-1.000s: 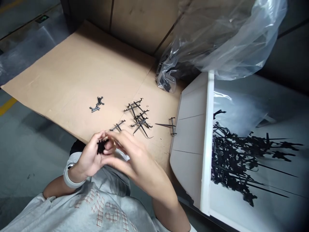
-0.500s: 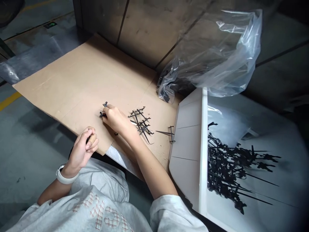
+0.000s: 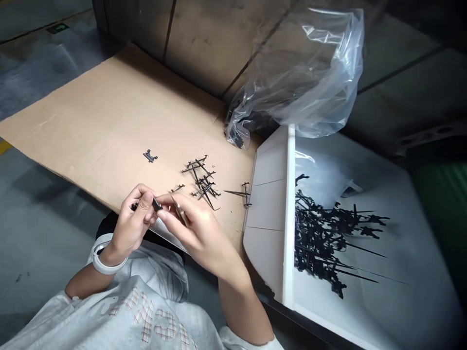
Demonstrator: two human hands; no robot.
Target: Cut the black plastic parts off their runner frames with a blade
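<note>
Just above the front edge of the cardboard, my left hand (image 3: 133, 221) is closed around a small black plastic part (image 3: 156, 204). The thumb and forefinger of my right hand (image 3: 199, 228) press on that same part. A thin metal tool (image 3: 178, 211) lies in the curl of my right fingers; its kind is mostly hidden. Another small black part (image 3: 150, 155) with forked ends lies by itself on the cardboard, beyond my hands. To the right of it is a loose heap of thin black plastic sprues (image 3: 204, 182).
The brown cardboard sheet (image 3: 109, 107) covers the table. At the right stands a white bin (image 3: 290, 218) holding a tangle of black sprues (image 3: 321, 238). A clear plastic bag (image 3: 321, 102) hangs over its back corner. One sprue (image 3: 246, 194) lies against the bin's side.
My right hand has come back from the cardboard to my left hand, bringing a small black part. One forked part stays lying there. The whole view has shifted slightly.
</note>
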